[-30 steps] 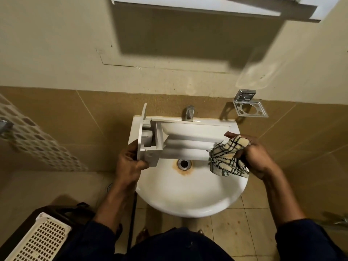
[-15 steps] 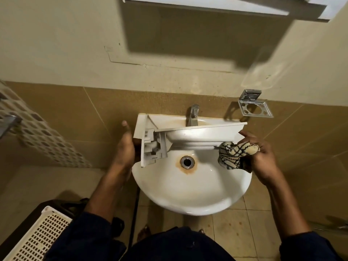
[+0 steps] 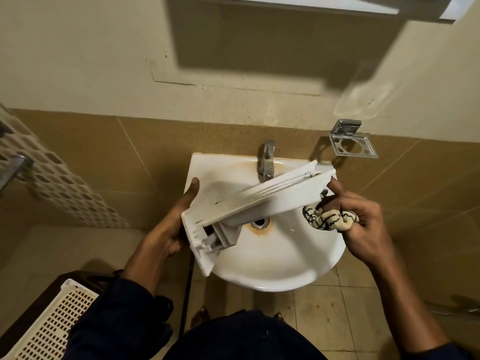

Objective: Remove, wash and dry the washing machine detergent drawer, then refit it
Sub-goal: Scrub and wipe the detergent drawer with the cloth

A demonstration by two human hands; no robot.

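The white detergent drawer (image 3: 262, 201) is held tilted over the white sink (image 3: 272, 266), its front panel down at the left and its far end raised toward the right. My left hand (image 3: 171, 229) grips the drawer at the front-panel end. My right hand (image 3: 361, 222) is closed around a bunched cream cloth with black check lines (image 3: 327, 220), and its raised fingers touch the drawer's far end. The drain (image 3: 259, 222) with a rust ring shows under the drawer.
A chrome tap (image 3: 267, 159) stands at the sink's back, just behind the drawer. A chrome wall holder (image 3: 350, 142) hangs at the upper right. A white perforated basket (image 3: 52, 320) sits at the lower left on a dark stand. Tiled floor lies below the sink.
The drawer has been turned from lying level across the sink to a steep tilt, front panel lower. My left hand shifted its grip behind the panel; the cloth hand moved up to the far end.
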